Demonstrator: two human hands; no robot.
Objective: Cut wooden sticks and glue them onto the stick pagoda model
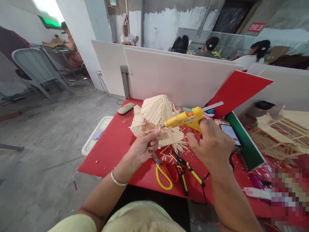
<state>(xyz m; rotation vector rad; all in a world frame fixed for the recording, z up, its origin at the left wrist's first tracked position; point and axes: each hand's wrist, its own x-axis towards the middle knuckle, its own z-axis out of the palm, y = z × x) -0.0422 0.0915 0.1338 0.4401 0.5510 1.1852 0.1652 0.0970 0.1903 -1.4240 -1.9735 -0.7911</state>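
Note:
A yellow hot glue gun is in my right hand, with a pale glue stick poking out of its back end. Its nozzle points left, at the fingertips of my left hand. Those fingers are pinched together; whatever they hold is too small to make out. Just behind both hands stands a small house model built of thin wooden sticks, with a peaked roof. Loose wooden sticks lie in front of it. Below my hands are scissors with red and yellow handles and black-and-yellow pliers.
The red tabletop carries an eyeglass case, a phone and a green board. White panels rise behind. More stick models are at right. Several people sit beyond. A white tray is at left.

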